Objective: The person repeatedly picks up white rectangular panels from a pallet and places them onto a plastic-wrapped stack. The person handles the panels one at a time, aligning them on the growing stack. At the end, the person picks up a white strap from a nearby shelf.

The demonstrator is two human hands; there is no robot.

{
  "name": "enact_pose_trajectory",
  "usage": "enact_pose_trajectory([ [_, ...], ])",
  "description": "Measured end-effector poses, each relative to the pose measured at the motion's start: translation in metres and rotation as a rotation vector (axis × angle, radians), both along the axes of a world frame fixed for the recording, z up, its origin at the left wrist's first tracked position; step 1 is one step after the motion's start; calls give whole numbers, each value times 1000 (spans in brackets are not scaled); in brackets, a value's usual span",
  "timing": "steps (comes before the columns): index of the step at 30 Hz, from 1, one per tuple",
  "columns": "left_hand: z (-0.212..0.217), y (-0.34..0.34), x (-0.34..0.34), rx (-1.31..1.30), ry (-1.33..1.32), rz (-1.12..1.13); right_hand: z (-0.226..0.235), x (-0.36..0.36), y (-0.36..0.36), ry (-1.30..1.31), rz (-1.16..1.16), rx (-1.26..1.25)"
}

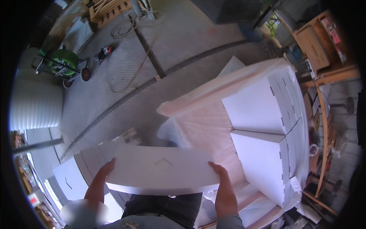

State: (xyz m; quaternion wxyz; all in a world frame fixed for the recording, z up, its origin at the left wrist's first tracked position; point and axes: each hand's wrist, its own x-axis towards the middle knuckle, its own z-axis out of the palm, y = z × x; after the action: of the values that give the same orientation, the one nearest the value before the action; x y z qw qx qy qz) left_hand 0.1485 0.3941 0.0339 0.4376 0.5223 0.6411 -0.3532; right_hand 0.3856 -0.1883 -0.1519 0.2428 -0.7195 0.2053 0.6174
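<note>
White carton (164, 168), one: flat, broad, with an angled line marked on its upper face; held level in front of the person's torso, above the lap, its front edge nearest the body.

Hands, two, bare: left hand (108, 167) gripping the carton's left end, thumb along the top edge; right hand (219, 168) gripping the right end in like fashion. Undersides of the grip hidden.

Large container, at right: lined with translucent plastic sheeting (202, 128), pinkish in tone, folded over the rim. Inside, along its right side, white boxes (259, 164), standing on edge in two adjoining groups, slotted along their narrow sides.

Further white boxes (65, 179), at left, side by side, just beyond the left forearm.

Concrete floor (179, 42), with dark channels crossing it. Upon it: green reel (63, 61) on a wheeled frame; red-and-black tool (102, 55) near the reel; coiled hose (121, 29).

White ribbed roll (36, 101), at far left. Wooden cabinet (312, 45), at upper right.
</note>
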Motion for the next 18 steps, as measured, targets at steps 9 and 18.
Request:
enact_pose_trajectory([
  [9,-75,-9,-4,-26,-19,-71,-95,66,35,117,35,103],
  [18,-85,-41,44,58,138,-187,-178,69,16,246,-129,217],
])
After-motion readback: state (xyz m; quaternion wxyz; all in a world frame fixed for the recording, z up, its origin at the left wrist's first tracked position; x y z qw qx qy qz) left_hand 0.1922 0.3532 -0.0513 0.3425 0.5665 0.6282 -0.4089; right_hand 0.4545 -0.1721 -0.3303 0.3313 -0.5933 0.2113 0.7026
